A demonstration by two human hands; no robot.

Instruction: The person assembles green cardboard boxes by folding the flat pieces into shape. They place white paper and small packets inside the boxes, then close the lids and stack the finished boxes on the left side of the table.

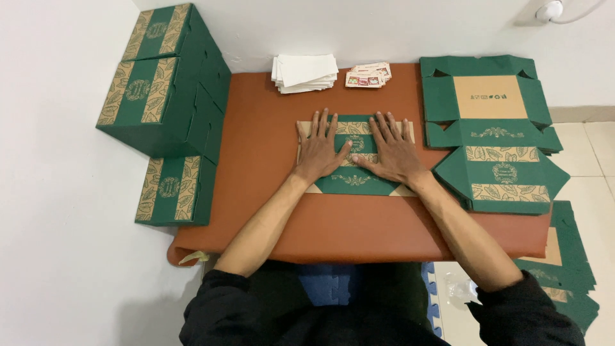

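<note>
Black sleeves frame the bottom edge; from them both arms reach onto the brown mat (pixel 269 211). Left hand (pixel 318 148) and right hand (pixel 392 150) lie flat, fingers spread, grasping nothing, pressing a green carton blank (pixel 354 182) at the mat's middle. I judge I'm creasing its folds; next calls for lifting the side panels along those creases. More flat blanks (pixel 490 128) stack at my right, green with a tan square and leaf-patterned bands. Three made-up green boxes (pixel 163 96) stand stacked at my left, each with tan leaf stripes and a round emblem. White folded sheets (pixel 305 72) and small picture cards (pixel 368 75) sit by the wall.
</note>
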